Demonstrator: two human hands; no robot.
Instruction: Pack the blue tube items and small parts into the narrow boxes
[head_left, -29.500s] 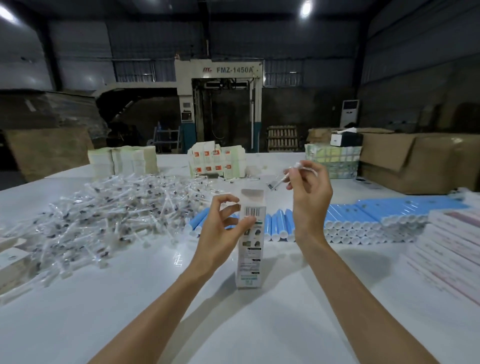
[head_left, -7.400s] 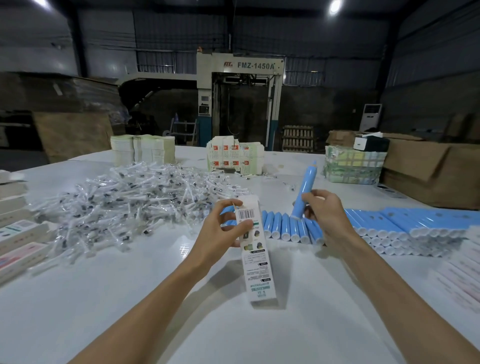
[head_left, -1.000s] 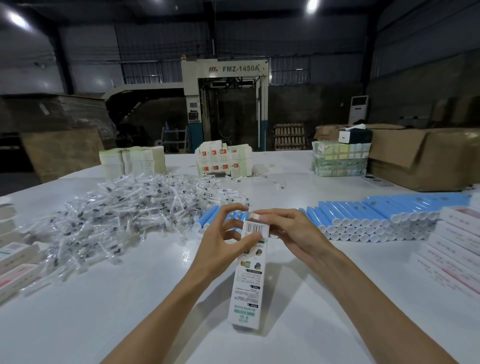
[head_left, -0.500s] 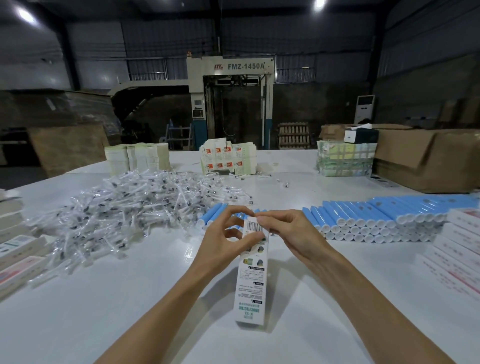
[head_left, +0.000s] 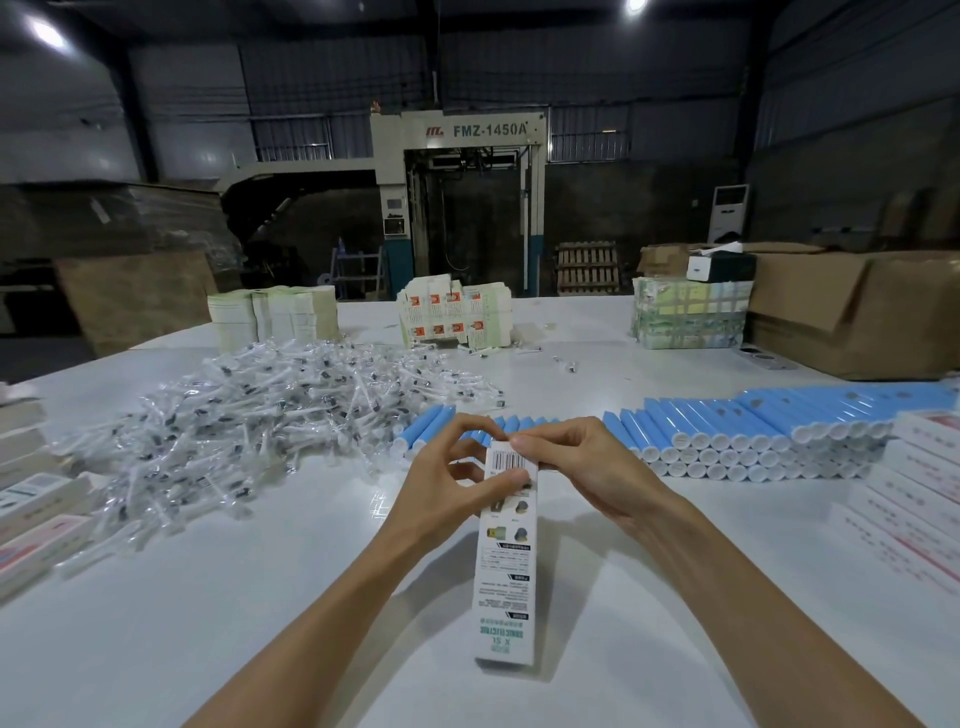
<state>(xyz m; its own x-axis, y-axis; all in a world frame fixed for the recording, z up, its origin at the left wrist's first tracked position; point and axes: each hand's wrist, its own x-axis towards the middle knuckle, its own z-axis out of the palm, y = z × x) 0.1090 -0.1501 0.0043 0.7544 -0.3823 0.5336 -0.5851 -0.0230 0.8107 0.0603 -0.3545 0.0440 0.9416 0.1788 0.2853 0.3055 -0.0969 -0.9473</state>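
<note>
Head camera view: a person's two bare hands hold a narrow box (head_left: 505, 566) at the middle of a wide white table (head_left: 249, 613). The box's long axis runs near to far. Its lower end, with the green print, is down at the tabletop on the near side, and its barcode end points up and away into the fingers.

The left hand (head_left: 441, 493) grips the upper left side, thumb pressed on the printed face and fingers curled behind. The right hand (head_left: 589, 470) pinches the top edge, its curled fingertips (head_left: 521, 445) bent over the end of the box.

Just beyond the hands, blue tubes (head_left: 753, 431) lie in rows with their white caps facing the near side. The stack runs off to the right and grows deeper there. To the far left of the box spreads a loose heap of small parts in clear bags (head_left: 270, 415), well apart from it.

Flat cartons (head_left: 924, 509) line the table's right edge, and more boxes (head_left: 36, 514) sit at the left edge. Bare tabletop lies on both near sides of the box, under the forearms. Bundles of flat packaging (head_left: 454, 317) stand along the far edge, beside a brown shipping carton (head_left: 857, 312) at far right.
</note>
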